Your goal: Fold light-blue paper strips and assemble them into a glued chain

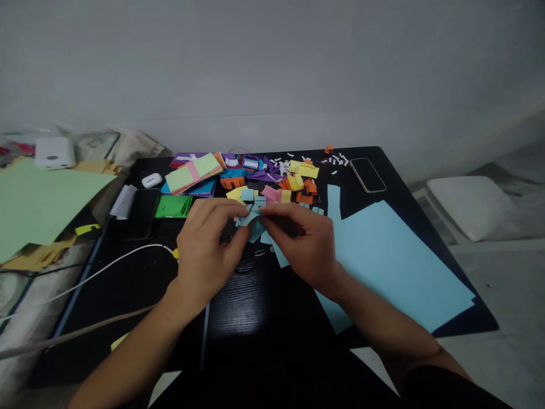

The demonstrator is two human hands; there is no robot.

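Note:
Over the middle of the black table, both hands pinch one small piece of light blue paper (247,218). My left hand (209,241) holds its left side between thumb and fingers. At the other side, the fingertips of my right hand (303,241) are closed on the same piece. Right under the fingers lie more blue paper scraps, partly hidden by the hands. Large light blue sheets (392,267) lie beneath and beyond my right forearm. A narrow blue strip (334,201) sticks out behind my right hand.
Folded pink (272,195), yellow and orange pieces lie beyond the hands. Bundled coloured papers (193,173) and green slips (174,206) sit at left. A phone (368,175) rests at back right, a dark phone (143,213) at left. A white cable (123,258) crosses the left side.

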